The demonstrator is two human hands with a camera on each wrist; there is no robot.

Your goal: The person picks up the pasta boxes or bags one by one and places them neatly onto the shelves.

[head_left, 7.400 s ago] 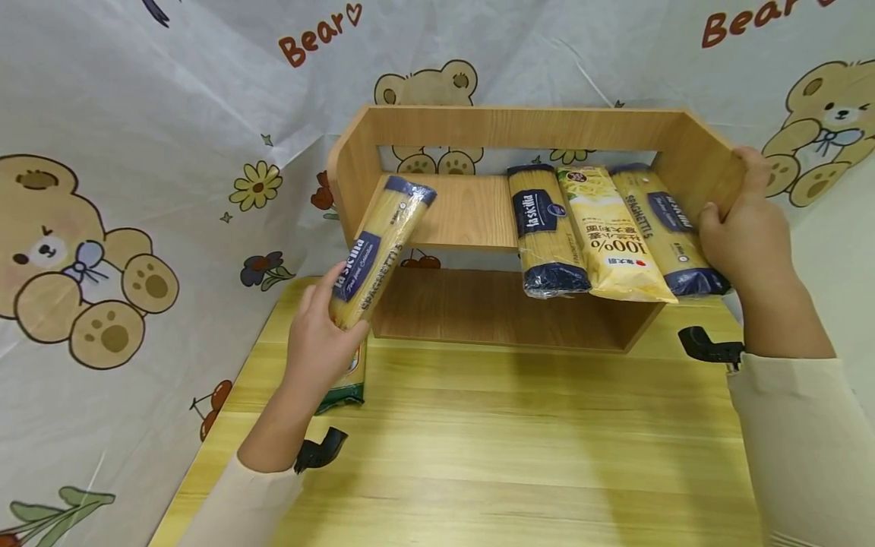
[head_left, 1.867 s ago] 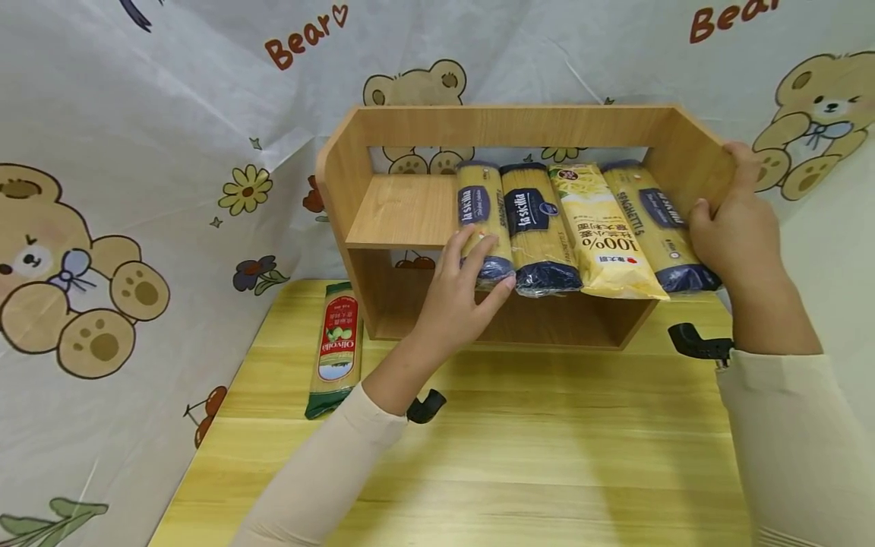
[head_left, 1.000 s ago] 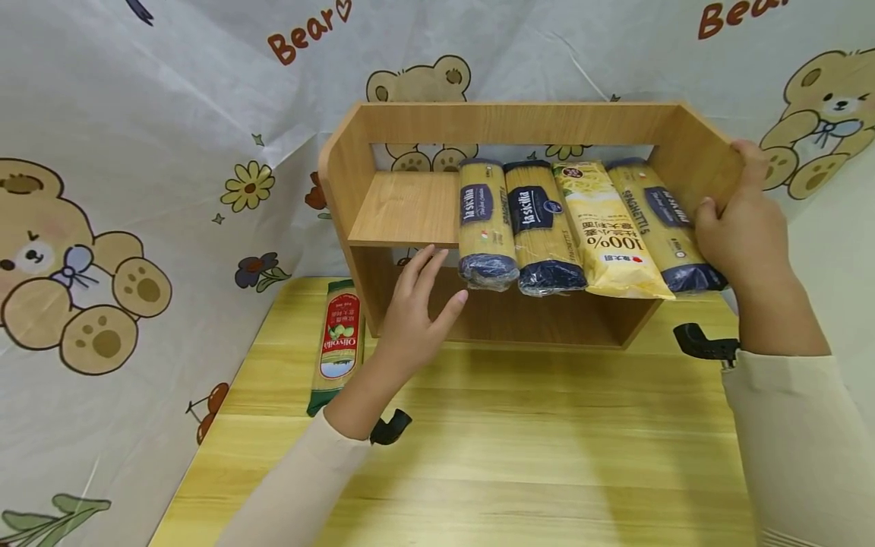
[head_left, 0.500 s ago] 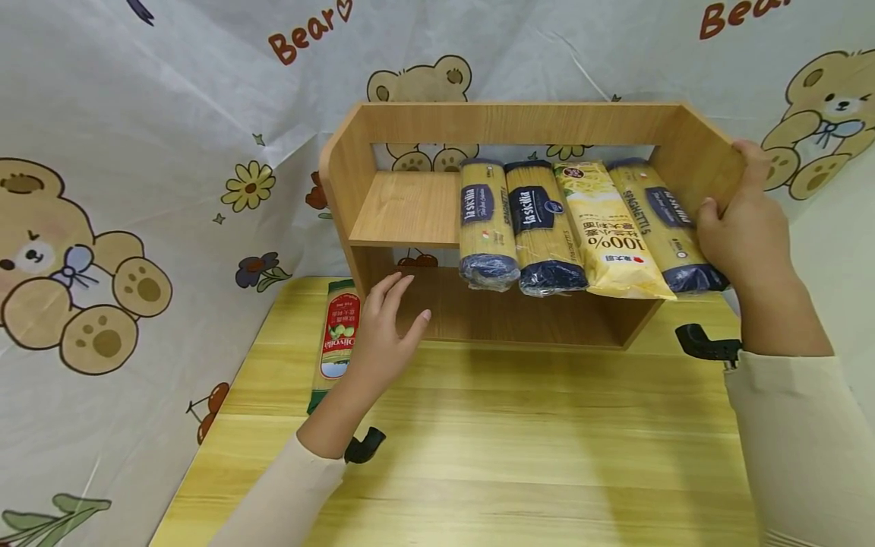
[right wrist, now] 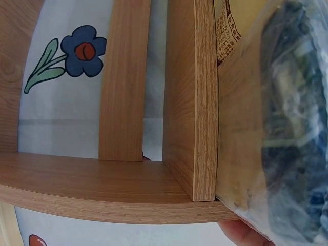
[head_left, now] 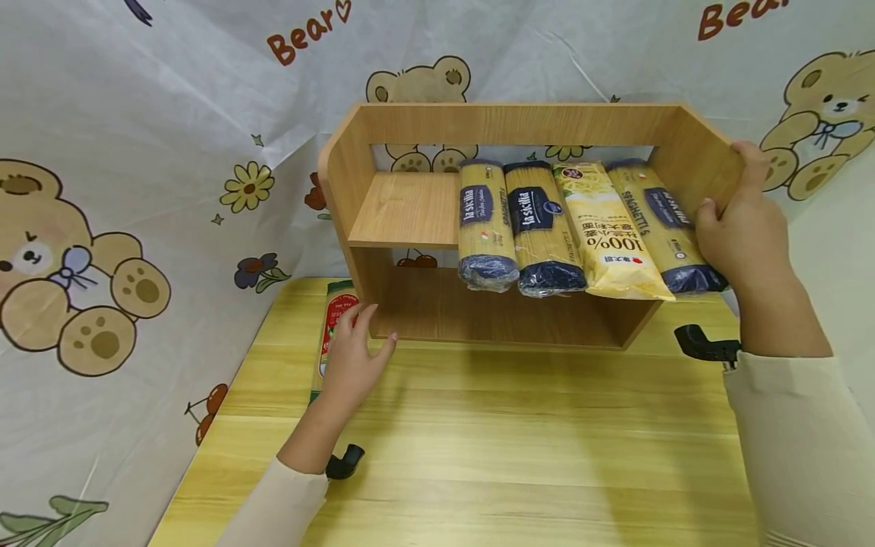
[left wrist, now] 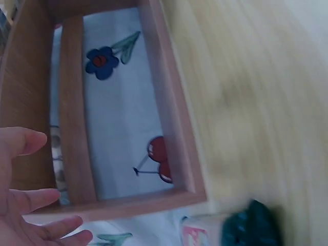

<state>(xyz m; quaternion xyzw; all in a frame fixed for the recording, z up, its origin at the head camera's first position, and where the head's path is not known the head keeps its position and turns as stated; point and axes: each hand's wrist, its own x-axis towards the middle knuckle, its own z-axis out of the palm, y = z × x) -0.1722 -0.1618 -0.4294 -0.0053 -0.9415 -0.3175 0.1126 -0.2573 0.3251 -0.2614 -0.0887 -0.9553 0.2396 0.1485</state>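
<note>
My left hand (head_left: 352, 361) hovers over the red-and-green Olivoilà pasta pack (head_left: 338, 305), partly hiding it; its fingers are spread and hold nothing. In the left wrist view the spread fingers (left wrist: 43, 201) appear beside the shelf frame, and the pack's green end (left wrist: 251, 225) shows at the bottom. My right hand (head_left: 748, 247) grips the right side panel of the wooden shelf (head_left: 519, 124), thumb inside. On the upper board lie two blue-ended spaghetti packs, the left one (head_left: 487, 235) and its neighbour (head_left: 547, 243), a yellow pasta pack (head_left: 611, 235), and another spaghetti pack (head_left: 663, 228) against the right panel.
Bare wood shows on the upper board's left part (head_left: 406, 209). The lower compartment (head_left: 472, 311) lies beneath. The shelf stands on a light wooden table (head_left: 513, 433), before a bear-print cloth (head_left: 191, 99).
Earlier, my left hand carried a spaghetti pack to the upper board, laid it left of the others and let go. It has since moved down-left to the Olivoilà pack. My right hand stays put.
</note>
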